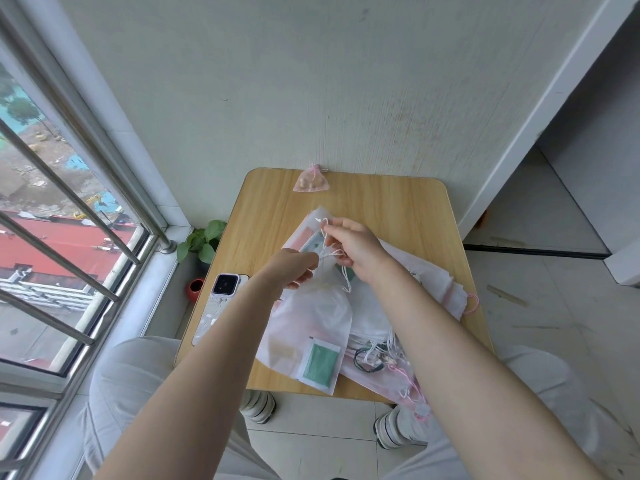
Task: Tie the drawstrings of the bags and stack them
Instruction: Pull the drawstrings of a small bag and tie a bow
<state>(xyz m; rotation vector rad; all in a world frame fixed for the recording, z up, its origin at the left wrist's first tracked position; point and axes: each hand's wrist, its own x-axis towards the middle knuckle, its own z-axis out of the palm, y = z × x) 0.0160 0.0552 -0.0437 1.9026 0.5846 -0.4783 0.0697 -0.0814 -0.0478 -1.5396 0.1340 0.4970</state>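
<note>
The left hand [294, 268] covers the gathered neck of a sheer white bag [313, 327], so the knot area is hidden; its fingers curl around the neck there. The right hand [353, 249] pinches the white drawstring [325, 242], which loops up between its fingertips and trails down toward the bag. How the cord crosses itself is hard to make out, perhaps a half-formed loop. The bag lies on the wooden desk [398, 209] over a loose pile of more bags [426, 282], with a green sachet [320, 363] showing through near its bottom. A small pink pouch [310, 181] sits apart at the far edge. A phone [221, 303] lies at the left edge, a potted plant [204, 242] beside the desk.
</note>
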